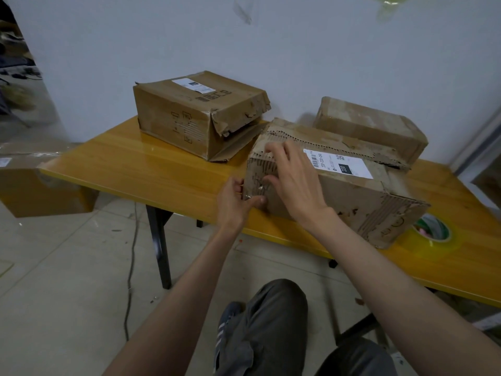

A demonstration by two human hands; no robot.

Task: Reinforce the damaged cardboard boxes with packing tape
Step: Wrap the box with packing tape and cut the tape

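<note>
A torn cardboard box (352, 196) with a white label lies at the front edge of the yellow table (151, 166). My right hand (292, 180) lies over its left top corner, fingers spread and pressing on the ragged cardboard. At the lower left corner of that box, my left hand (235, 199) pinches a piece of clear tape (253, 195) against the cardboard. A roll of packing tape (433, 232) lies on the table behind the box's right end, partly hidden. A second damaged box (189, 112) with a crushed flap stands at the back left. A third box (374, 126) sits at the back right.
Another cardboard box (40, 185) stands on the floor left of the table. A grey cable (132, 256) hangs down to the tiled floor by the black table leg (160, 245). My knee and shoe are below. The white wall is close behind the boxes.
</note>
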